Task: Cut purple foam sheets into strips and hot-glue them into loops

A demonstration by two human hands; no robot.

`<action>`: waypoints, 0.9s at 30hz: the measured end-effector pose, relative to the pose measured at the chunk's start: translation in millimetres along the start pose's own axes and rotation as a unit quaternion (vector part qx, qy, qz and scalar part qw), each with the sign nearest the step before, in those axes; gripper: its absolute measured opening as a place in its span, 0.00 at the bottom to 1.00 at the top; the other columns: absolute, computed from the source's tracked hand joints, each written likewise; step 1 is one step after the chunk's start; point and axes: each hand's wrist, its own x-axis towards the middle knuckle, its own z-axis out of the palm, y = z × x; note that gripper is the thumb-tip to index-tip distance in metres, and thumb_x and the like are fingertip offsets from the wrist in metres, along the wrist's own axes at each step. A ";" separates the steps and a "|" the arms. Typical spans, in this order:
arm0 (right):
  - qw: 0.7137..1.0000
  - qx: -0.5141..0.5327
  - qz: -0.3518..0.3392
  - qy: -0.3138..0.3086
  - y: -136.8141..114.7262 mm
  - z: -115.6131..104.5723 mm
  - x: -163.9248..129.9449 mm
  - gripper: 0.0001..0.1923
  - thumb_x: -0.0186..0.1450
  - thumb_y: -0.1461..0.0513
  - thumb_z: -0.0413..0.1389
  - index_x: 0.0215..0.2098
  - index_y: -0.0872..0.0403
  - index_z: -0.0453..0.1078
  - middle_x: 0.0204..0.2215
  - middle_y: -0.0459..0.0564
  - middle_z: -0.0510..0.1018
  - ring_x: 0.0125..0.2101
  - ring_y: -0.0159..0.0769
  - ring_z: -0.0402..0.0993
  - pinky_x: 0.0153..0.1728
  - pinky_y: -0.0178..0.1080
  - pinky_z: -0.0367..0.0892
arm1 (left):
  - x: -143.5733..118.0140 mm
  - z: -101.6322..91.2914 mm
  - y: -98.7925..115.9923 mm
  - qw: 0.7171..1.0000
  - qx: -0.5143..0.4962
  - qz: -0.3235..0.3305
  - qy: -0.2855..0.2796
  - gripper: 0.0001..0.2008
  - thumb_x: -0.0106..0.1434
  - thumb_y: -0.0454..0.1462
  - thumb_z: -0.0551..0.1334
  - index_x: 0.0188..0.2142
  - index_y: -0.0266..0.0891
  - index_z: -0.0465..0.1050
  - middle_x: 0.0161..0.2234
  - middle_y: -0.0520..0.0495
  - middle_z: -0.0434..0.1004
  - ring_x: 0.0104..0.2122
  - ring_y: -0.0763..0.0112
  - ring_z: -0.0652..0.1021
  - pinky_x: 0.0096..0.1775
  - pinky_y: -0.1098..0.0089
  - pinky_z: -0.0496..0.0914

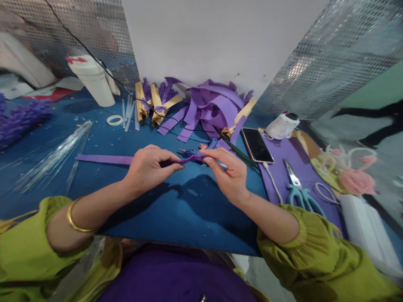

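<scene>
A narrow purple ribbon (105,159) runs level across the front of the table, its long free tail lying out to the left. My left hand (149,167) pinches it between thumb and fingers. The other end is gripped by my right hand (229,174), so a short, slightly twisted stretch spans the gap between both hands. Just behind that stretch lies a blue glue gun (190,152), its tip pointing left and partly hidden by the ribbon and my right fingers.
Wide purple strips (217,100) are piled at the back beside small wrapped lavender bouquets (159,105). Glue sticks (128,112), a tape roll (114,120) and a white cup (92,79) stand left. A phone (258,144), blue-handled scissors (297,188) and pink flowers (357,180) lie right.
</scene>
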 end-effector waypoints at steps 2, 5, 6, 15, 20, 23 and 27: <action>1.000 -0.004 0.001 -0.020 0.2 1.0 -1.0 0.12 0.68 0.63 0.60 0.50 0.48 0.76 0.36 0.46 0.83 0.37 0.36 0.79 0.42 0.41 0.69 | -0.8 1.2 0.2 1.000 0.010 0.019 -0.001 0.03 0.60 0.39 0.69 0.31 0.46 0.83 0.26 0.55 0.83 0.27 0.70 0.77 0.38 0.67 0.67; 0.999 -0.017 -0.018 -0.038 -0.4 2.4 -1.8 0.09 0.65 0.63 0.63 0.45 0.49 0.77 0.34 0.45 0.83 0.37 0.37 0.79 0.41 0.40 0.69 | -2.3 2.9 0.1 0.999 0.017 0.046 -0.013 0.03 0.61 0.37 0.68 0.31 0.46 0.82 0.26 0.56 0.83 0.24 0.73 0.76 0.42 0.65 0.66; 0.999 -0.026 -0.026 -0.040 -0.6 2.6 -1.7 0.06 0.65 0.63 0.63 0.41 0.49 0.78 0.33 0.45 0.83 0.36 0.36 0.78 0.39 0.40 0.68 | -2.7 3.1 0.1 0.998 0.016 0.050 -0.015 0.03 0.61 0.38 0.68 0.31 0.45 0.82 0.27 0.56 0.83 0.24 0.74 0.76 0.42 0.64 0.66; 0.992 -0.103 -0.071 -0.034 0.9 0.2 1.4 0.07 0.68 0.62 0.60 0.44 0.48 0.78 0.37 0.47 0.84 0.39 0.37 0.79 0.46 0.44 0.66 | -2.5 2.7 2.7 0.998 0.007 0.063 -0.003 0.05 0.63 0.38 0.67 0.34 0.44 0.82 0.29 0.55 0.84 0.27 0.73 0.79 0.41 0.66 0.66; 0.982 -0.130 -0.106 -0.082 -1.5 3.6 -0.6 0.03 0.67 0.58 0.62 0.39 0.46 0.78 0.36 0.45 0.84 0.44 0.39 0.79 0.56 0.48 0.60 | -4.7 7.5 3.7 0.995 0.013 0.095 -0.034 0.05 0.65 0.38 0.65 0.34 0.44 0.81 0.31 0.55 0.85 0.28 0.74 0.80 0.42 0.66 0.64; 0.980 -0.132 -0.114 -0.093 -3.7 5.5 -1.6 0.05 0.68 0.61 0.59 0.34 0.47 0.76 0.32 0.43 0.84 0.40 0.37 0.79 0.57 0.49 0.58 | -6.7 10.5 4.5 0.991 0.019 0.120 -0.052 0.06 0.66 0.37 0.64 0.34 0.43 0.80 0.30 0.55 0.85 0.28 0.75 0.80 0.42 0.65 0.63; 0.981 -0.114 -0.121 -0.097 -3.4 5.4 -1.3 0.07 0.69 0.63 0.58 0.33 0.49 0.75 0.32 0.44 0.83 0.39 0.36 0.80 0.57 0.48 0.58 | -7.4 11.3 5.1 0.991 0.014 0.119 -0.061 0.06 0.66 0.37 0.64 0.33 0.43 0.80 0.30 0.55 0.84 0.27 0.75 0.79 0.42 0.65 0.64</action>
